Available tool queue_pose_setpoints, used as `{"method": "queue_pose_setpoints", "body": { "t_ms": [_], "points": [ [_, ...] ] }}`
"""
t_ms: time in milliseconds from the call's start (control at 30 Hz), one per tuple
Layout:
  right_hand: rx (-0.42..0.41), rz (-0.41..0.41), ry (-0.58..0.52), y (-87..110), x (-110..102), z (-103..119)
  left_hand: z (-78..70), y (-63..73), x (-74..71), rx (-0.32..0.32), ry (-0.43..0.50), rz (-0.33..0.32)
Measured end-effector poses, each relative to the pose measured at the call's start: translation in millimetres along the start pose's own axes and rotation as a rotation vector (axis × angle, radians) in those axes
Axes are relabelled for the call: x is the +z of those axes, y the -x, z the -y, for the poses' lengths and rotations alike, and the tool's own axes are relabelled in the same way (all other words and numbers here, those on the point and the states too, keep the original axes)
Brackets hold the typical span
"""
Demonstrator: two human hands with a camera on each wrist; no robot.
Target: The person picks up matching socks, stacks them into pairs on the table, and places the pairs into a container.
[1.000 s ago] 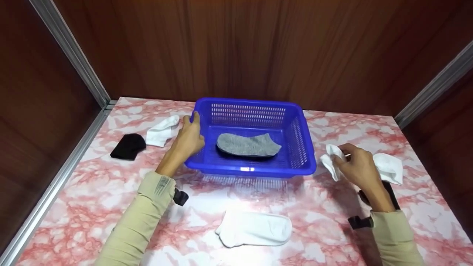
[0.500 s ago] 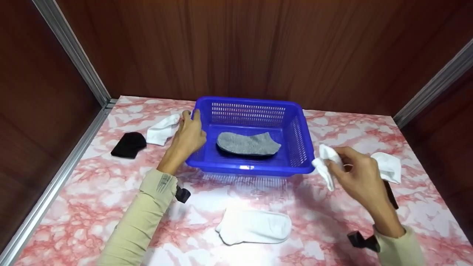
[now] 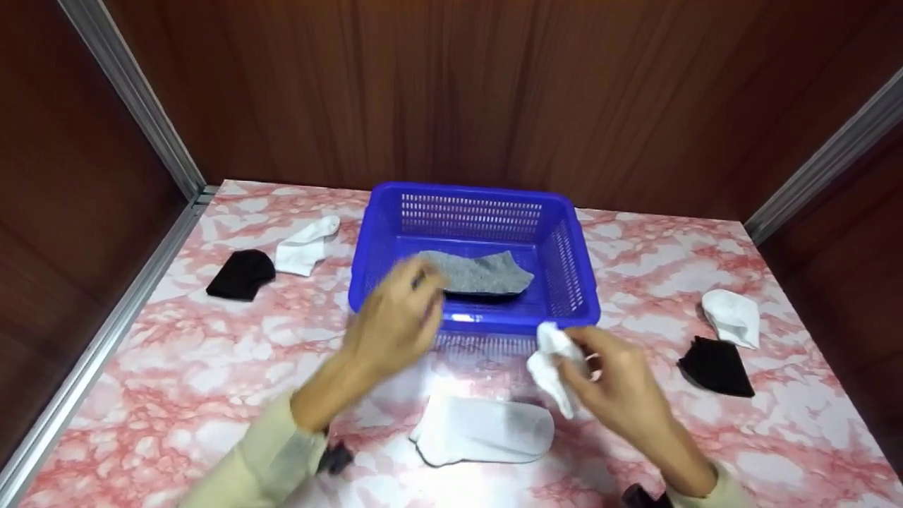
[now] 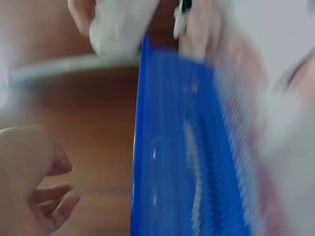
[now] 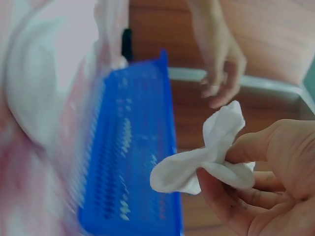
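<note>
My right hand (image 3: pixel 621 381) pinches a crumpled white sock (image 3: pixel 554 367) between thumb and fingers, just off the near right side of the blue basket (image 3: pixel 356 282). The right wrist view shows that sock (image 5: pixel 216 147) bunched at its middle, both ends sticking out. My left hand (image 3: pixel 391 321), blurred, hovers over the basket's near left rim with loosely bent fingers; in the left wrist view the hand (image 4: pixel 34 182) has nothing between thumb and fingers. Inside the basket lies a grey sock (image 3: pixel 487 274), partly hidden by the left hand. A flat white sock (image 3: pixel 483 430) lies in front of the basket.
On the left of the marbled tabletop (image 3: pixel 162 367) lie a black sock (image 3: pixel 242 274) and a white sock (image 3: pixel 305 247). To the right are another white sock (image 3: pixel 732 317) and a black sock (image 3: pixel 718 367). Dark wood panels (image 3: pixel 465 92) enclose the back and sides.
My left hand has let go of the basket's left rim and moved right and nearer. The right hand has carried the white sock left and nearer, uncovering the black sock at right.
</note>
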State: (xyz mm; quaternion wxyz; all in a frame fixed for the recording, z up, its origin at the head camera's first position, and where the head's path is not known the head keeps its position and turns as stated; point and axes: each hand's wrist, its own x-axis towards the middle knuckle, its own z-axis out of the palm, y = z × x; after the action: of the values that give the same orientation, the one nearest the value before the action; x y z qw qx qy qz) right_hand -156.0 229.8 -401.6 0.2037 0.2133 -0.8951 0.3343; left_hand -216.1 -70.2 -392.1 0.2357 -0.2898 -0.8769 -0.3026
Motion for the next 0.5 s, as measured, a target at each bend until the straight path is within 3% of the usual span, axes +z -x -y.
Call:
{"method": "queue_pose_setpoints", "body": {
  "t_ms": [100, 233, 300, 367, 433, 500],
  "points": [
    [0.042, 0.043, -0.042, 6.4, 13.4, 5.3, -14.2, 26.0, 8.8, -0.086, 0.217, 0.199],
    [0.089, 0.12, -0.086, 15.2, 30.5, 8.6, -23.5, 55.2, 32.1, -0.376, 0.631, 0.461],
    [0.103, 0.162, -0.088, 18.6, 38.4, 8.3, -25.9, 66.7, 45.9, -0.529, 0.83, 0.514],
    [0.125, 0.199, -0.093, 21.1, 45.0, 6.3, -27.5, 75.4, 57.4, -0.651, 0.967, 0.528],
    [0.155, 0.237, -0.102, 23.3, 50.1, 3.0, -27.5, 82.4, 65.7, -0.721, 1.032, 0.524],
    [0.187, 0.278, -0.127, 24.7, 53.4, -1.1, -27.6, 86.3, 70.3, -0.758, 1.024, 0.527]
  ]
}}
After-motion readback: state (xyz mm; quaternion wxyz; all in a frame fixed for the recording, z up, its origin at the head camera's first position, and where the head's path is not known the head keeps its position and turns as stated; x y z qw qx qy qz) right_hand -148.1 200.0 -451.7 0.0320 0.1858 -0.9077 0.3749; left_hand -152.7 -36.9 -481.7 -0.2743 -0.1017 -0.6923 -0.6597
